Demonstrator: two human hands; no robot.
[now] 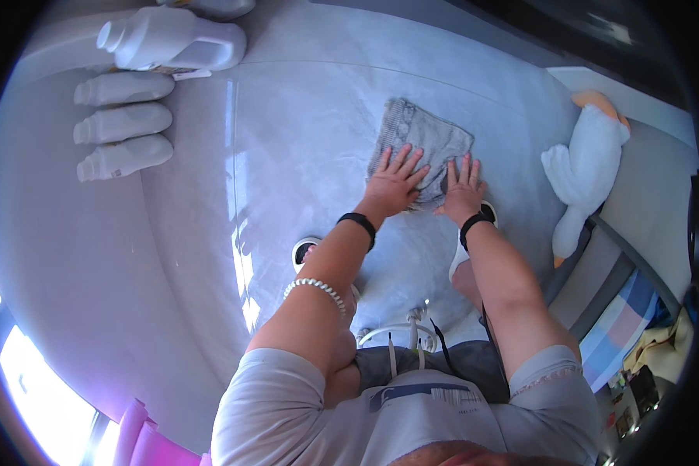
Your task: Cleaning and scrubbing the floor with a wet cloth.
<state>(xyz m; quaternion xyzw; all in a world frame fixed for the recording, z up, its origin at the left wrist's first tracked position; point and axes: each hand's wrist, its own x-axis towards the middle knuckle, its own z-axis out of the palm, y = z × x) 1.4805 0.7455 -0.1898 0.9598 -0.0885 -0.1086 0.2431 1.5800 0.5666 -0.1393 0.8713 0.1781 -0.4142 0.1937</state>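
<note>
On the glossy grey floor (303, 128) lies a folded grey knitted garment (434, 131), with a ribbed band along its left side. My left hand (393, 183) rests flat on its lower left part, fingers spread. At its lower right corner, my right hand (464, 189) touches the fabric with the palm down and fingers a little apart. Neither hand grips anything. The parts of the knit under both palms are hidden. My feet, in white-rimmed slippers (304, 251), stand on either side below it.
Several white plastic bottles (125, 122) stand at the upper left, beside a larger handled jug (172, 41). At the right lies a white plush goose (594, 157) with orange feet. Below it are a grey-framed piece of furniture (635, 250) and checked cloth (617, 332). Pink fabric (145, 437) hangs lower left.
</note>
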